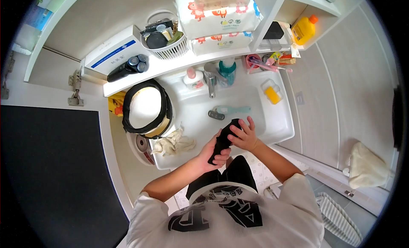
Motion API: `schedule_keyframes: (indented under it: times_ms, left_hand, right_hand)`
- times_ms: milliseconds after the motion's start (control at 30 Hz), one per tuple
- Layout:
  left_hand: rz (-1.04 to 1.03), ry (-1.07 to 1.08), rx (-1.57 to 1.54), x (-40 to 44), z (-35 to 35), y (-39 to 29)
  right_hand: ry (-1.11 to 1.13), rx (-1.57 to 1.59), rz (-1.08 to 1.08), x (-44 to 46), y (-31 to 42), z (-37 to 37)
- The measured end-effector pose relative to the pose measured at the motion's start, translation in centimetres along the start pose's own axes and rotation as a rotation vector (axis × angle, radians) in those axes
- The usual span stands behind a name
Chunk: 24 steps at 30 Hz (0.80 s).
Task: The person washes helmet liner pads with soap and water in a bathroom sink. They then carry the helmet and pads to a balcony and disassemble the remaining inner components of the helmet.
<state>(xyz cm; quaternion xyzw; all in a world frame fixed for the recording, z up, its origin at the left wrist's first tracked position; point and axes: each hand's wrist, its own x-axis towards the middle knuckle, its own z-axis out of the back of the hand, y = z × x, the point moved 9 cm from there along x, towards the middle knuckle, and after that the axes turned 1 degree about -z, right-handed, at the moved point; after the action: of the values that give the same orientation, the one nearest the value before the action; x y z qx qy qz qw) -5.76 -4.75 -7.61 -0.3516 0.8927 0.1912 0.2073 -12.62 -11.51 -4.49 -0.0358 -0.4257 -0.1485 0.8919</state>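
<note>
Around the near edge of a glossy white washbasin (187, 109), a black elongated object (223, 140) was held aslant: its lower end was wrapped by the curled left hand (214, 153), apparently for steadiness, while its upper end was touched by the half-open, spread-fingered right hand (245, 137). Beyond, a teal-handled, dark-headed tool (233, 109) was laid in the bowl, perhaps within easy reach.

Unreadable characters on tissue pack (219, 22), white box (113, 51), shirt (226, 233)
</note>
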Motion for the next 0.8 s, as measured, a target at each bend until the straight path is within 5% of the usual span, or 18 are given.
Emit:
schedule_keyframes:
  times_ms: [167,233,333,467,533,667,800]
  left_hand:
    - [-0.001,0.052,0.111,-0.2,-1.1,0.7]
    - [-0.095,0.027,0.304,-0.5,-1.1,0.1]
    - [-0.209,-0.204,0.564,-0.8,1.0,-1.1]
    - [-0.640,-0.551,1.243,-2.0,1.1,-6.8]
    - [-0.928,-0.646,1.775,-2.7,-0.2,-9.6]
    - [-1.159,-0.856,2.125,-3.2,-1.3,-11.7]
    - [-1.300,-0.799,2.268,-3.0,-1.9,-12.2]
  right_hand:
    - [-0.030,0.315,-0.046,3.7,-1.0,1.0]
    - [0.206,0.362,-0.123,4.6,-0.8,-0.1]
    - [0.266,0.317,-0.161,4.4,-0.1,-0.8]
    - [0.426,0.185,-0.278,3.9,-0.4,-2.9]
    - [0.604,0.200,-0.417,2.6,-1.2,-5.1]
    - [0.813,0.351,-0.799,-0.1,-1.9,-9.1]
    - [0.517,0.791,-1.202,-3.7,-1.0,-11.6]
